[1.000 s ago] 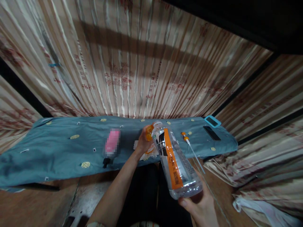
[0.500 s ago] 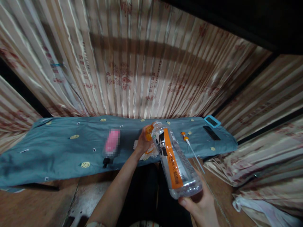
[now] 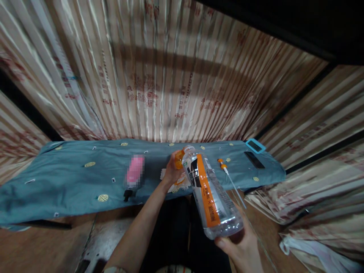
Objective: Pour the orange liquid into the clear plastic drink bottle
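In my right hand is a large clear plastic drink bottle with an orange and black label, gripped at its base. The bottle tilts, its neck pointing away from me and slightly left. My left hand is closed around a small translucent orange container, right at the bottle's mouth. Most of that container is hidden by my fingers and the bottle neck, so whether the two touch I cannot tell. Beneath my left hand lies a white and orange wrapper or tissue. An orange pump top with a long clear tube rests right of the bottle.
A blue-grey patterned cloth covers the narrow bench before me. On it lie a blurred pink item with a black end, a dark phone-like slab and a blue-framed device. Striped curtains hang behind. A white plastic bag sits lower right.
Both hands, the bottle and the orange container keep nearly the same position. Only a very slight shift of the view shows.
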`<state>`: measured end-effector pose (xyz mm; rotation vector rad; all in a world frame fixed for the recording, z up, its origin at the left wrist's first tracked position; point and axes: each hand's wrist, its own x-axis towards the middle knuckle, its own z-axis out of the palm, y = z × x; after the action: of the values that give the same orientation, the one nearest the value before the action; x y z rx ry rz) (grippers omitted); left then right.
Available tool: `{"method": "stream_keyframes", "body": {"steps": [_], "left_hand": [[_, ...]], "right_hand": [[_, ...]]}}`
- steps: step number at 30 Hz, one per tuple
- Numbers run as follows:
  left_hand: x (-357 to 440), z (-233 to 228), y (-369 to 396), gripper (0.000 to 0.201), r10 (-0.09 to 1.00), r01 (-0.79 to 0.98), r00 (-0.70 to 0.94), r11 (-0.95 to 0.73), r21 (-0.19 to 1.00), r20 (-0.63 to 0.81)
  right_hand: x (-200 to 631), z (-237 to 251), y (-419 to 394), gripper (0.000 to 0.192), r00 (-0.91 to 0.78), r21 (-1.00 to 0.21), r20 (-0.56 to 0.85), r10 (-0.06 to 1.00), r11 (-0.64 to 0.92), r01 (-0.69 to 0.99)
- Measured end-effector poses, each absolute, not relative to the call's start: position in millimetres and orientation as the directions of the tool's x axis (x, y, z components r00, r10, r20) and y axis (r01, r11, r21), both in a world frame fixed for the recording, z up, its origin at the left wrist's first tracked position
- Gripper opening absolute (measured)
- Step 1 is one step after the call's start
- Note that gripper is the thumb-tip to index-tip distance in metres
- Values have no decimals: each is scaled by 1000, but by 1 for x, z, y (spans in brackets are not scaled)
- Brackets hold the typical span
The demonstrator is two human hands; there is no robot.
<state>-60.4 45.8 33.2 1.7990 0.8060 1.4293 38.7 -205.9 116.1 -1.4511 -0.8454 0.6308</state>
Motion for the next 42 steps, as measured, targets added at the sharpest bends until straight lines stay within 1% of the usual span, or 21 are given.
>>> {"method": "stream_keyframes", "body": {"steps": [4, 9, 16, 20, 26, 33, 36, 39, 42], "left_hand": [[-61, 35, 45, 58, 814, 52, 199, -565, 823, 546], [-60, 35, 45, 58, 818, 40, 199, -557, 830, 540], [-59, 32, 46, 59, 828, 21, 188, -541, 841, 528], [-60, 33, 46, 60, 834, 26, 199, -530, 848, 515], [-61, 36, 44, 60, 826, 19, 208, -538, 843, 523], [-59, 33, 45, 56, 817, 17, 172, -562, 827, 551], [-59, 33, 44, 57, 823, 18, 181, -550, 835, 539], [-59, 33, 44, 59, 831, 50, 186, -541, 839, 525], [-59, 32, 45, 60, 822, 51, 179, -556, 830, 540]], "right_hand": [[39, 117, -206, 82, 560, -990, 108, 821, 38, 134], [38, 117, -205, 81, 577, -995, 97, 811, 62, 80], [40, 114, -206, 81, 565, -991, 114, 817, 54, 121], [40, 112, -206, 81, 566, -992, 121, 816, 79, 98], [39, 114, -206, 82, 588, -993, 80, 805, 14, 116], [40, 114, -208, 86, 581, -994, 58, 812, -10, 112], [40, 114, -208, 87, 560, -996, 42, 827, -11, 91], [41, 113, -208, 88, 574, -999, 30, 818, -2, 55], [40, 114, -207, 88, 577, -999, 34, 816, 22, 26]]}}
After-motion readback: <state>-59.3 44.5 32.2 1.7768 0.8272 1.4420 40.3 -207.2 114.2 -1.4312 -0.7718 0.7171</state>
